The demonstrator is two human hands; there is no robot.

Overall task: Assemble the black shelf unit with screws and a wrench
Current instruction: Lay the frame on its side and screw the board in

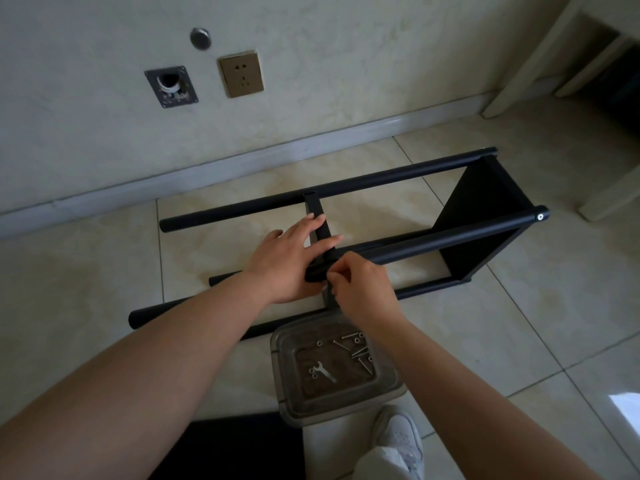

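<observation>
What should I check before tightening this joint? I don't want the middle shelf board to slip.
1. Left hand steadying the middle shelf board: ok, fingers lie flat on it.
2. Right hand on the joint at the near pole: ok, fingertips pinch there.
3. Screw seated: cannot tell, hidden by fingers.
4. Wrench in hand: not ok, it lies in the plastic tray.
5. Spare screws: ok, in tray.

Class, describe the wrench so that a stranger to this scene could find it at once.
Start at the black shelf frame lying on the tiled floor. Just nearer the person sits a clear plastic tray. The wrench lies in it: flat, silvery, fork-ended, unlike the thin screws beside it.
</observation>
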